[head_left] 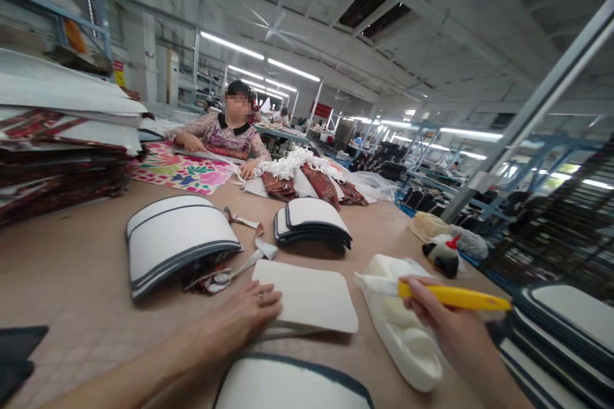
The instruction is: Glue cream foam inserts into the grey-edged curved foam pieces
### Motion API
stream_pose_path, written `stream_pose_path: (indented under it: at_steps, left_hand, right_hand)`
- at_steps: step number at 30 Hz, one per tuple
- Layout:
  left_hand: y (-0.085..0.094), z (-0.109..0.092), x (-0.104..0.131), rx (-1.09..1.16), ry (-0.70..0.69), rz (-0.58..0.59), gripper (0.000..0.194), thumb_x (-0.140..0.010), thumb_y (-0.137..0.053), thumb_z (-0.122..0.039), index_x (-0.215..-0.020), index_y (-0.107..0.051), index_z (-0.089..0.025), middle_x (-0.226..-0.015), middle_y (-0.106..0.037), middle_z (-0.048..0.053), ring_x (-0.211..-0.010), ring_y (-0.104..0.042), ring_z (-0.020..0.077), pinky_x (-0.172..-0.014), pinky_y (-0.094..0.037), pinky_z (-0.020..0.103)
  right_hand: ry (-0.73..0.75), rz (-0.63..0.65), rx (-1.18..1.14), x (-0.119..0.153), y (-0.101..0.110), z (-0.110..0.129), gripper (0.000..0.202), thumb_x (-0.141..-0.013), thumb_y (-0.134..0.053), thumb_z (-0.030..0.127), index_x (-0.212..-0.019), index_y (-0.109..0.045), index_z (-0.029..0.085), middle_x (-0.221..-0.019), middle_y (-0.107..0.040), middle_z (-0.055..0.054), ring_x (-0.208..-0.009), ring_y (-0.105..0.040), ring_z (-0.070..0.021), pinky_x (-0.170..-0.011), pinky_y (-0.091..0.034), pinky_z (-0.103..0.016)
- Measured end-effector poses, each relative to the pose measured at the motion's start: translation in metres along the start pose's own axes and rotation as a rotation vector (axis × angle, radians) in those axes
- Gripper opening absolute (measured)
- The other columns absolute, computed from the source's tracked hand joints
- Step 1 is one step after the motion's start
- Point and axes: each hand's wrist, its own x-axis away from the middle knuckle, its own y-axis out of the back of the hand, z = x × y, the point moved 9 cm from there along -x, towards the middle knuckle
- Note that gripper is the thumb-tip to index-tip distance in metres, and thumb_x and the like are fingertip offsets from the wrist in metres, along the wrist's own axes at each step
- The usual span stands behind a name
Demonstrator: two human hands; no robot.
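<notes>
Brown surface (377,223): white panel (314,294) beside white tray (422,374). Left hand (252,310) flat on panel's left end; right hand (444,319) pinches yellow-handled brush (470,297) above tray. Best: steady panel, even strokes.

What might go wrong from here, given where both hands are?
The brush in the right hand points toward the white panel; a slip might mark it. The left hand rests only on the panel's near-left end, so the far end could shift. The right hand might also bump the white container beside it.
</notes>
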Motion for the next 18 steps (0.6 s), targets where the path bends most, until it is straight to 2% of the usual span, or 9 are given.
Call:
stream_pose_path:
  at_steps: [2,4,6,9,12,14,16,18]
  left_hand:
    - [-0.008,0.002,0.003,0.020,0.015,0.076,0.042,-0.081,-0.043,-0.006,-0.120,-0.050,-0.024,-0.129,-0.052,0.006,-0.124,-0.040,0.0292,-0.104,-0.029,0.048]
    - [-0.013,0.003,0.002,0.029,0.029,0.108,0.044,-0.082,-0.041,-0.007,-0.123,-0.047,-0.023,-0.131,-0.050,0.008,-0.126,-0.038,0.0321,-0.102,-0.029,0.052]
    - [-0.015,0.005,0.000,0.017,0.029,0.092,0.043,-0.082,-0.042,-0.010,-0.122,-0.048,-0.023,-0.130,-0.051,0.009,-0.123,-0.040,0.0334,-0.100,-0.030,0.053]
    - [-0.018,0.007,-0.003,-0.003,0.022,0.071,0.038,-0.083,-0.045,-0.016,-0.120,-0.049,-0.023,-0.127,-0.053,0.009,-0.119,-0.043,0.0327,-0.099,-0.031,0.051]
    - [-0.016,0.007,-0.003,0.021,0.021,0.056,0.032,-0.085,-0.043,-0.018,-0.116,-0.050,-0.022,-0.123,-0.056,0.008,-0.117,-0.045,0.0310,-0.099,-0.032,0.050]
    - [-0.014,0.005,-0.003,0.039,0.021,0.063,0.031,-0.084,-0.044,-0.018,-0.114,-0.052,-0.021,-0.123,-0.056,0.009,-0.116,-0.045,0.0321,-0.098,-0.033,0.052]
    - [-0.015,0.005,-0.004,0.044,0.022,0.077,0.034,-0.081,-0.046,-0.017,-0.115,-0.052,-0.020,-0.125,-0.055,0.011,-0.116,-0.045,0.0341,-0.097,-0.033,0.054]
    - [-0.018,0.008,-0.003,0.043,0.029,0.081,0.038,-0.081,-0.044,-0.015,-0.118,-0.052,-0.020,-0.127,-0.053,0.012,-0.118,-0.044,0.0347,-0.097,-0.032,0.055]
  right_hand:
    - [0.035,0.210,-0.211,-0.016,-0.071,0.035,0.044,-0.068,-0.060,0.055,-0.086,-0.065,0.016,-0.058,-0.060,-0.002,-0.051,-0.054,-0.0155,-0.047,-0.043,-0.026]
    - [0.077,0.367,-0.260,-0.024,-0.136,0.065,0.038,-0.071,-0.059,0.051,-0.083,-0.063,0.015,-0.054,-0.056,0.001,-0.049,-0.051,-0.0127,-0.046,-0.040,-0.024]
    - [0.087,0.418,-0.235,-0.029,-0.183,0.079,0.028,-0.071,-0.059,0.044,-0.072,-0.061,0.016,-0.046,-0.049,0.004,-0.042,-0.043,-0.0095,-0.042,-0.034,-0.022]
    - [0.091,0.468,-0.198,-0.033,-0.231,0.082,0.021,-0.070,-0.057,0.037,-0.064,-0.057,0.017,-0.043,-0.043,0.007,-0.039,-0.039,-0.0078,-0.040,-0.031,-0.020]
    - [0.103,0.528,-0.174,-0.034,-0.261,0.076,0.019,-0.069,-0.055,0.035,-0.063,-0.057,0.016,-0.044,-0.043,0.007,-0.041,-0.040,-0.0079,-0.042,-0.032,-0.020]
    - [0.112,0.549,-0.151,-0.036,-0.269,0.071,0.019,-0.068,-0.056,0.034,-0.064,-0.058,0.016,-0.045,-0.045,0.006,-0.043,-0.042,-0.0082,-0.043,-0.033,-0.020]
    - [0.120,0.542,-0.115,-0.041,-0.265,0.065,0.017,-0.067,-0.056,0.032,-0.063,-0.060,0.016,-0.047,-0.048,0.006,-0.045,-0.043,-0.0088,-0.045,-0.034,-0.020]
    - [0.120,0.503,-0.065,-0.050,-0.248,0.054,0.015,-0.066,-0.056,0.030,-0.062,-0.061,0.016,-0.048,-0.050,0.005,-0.046,-0.045,-0.0095,-0.046,-0.035,-0.021]
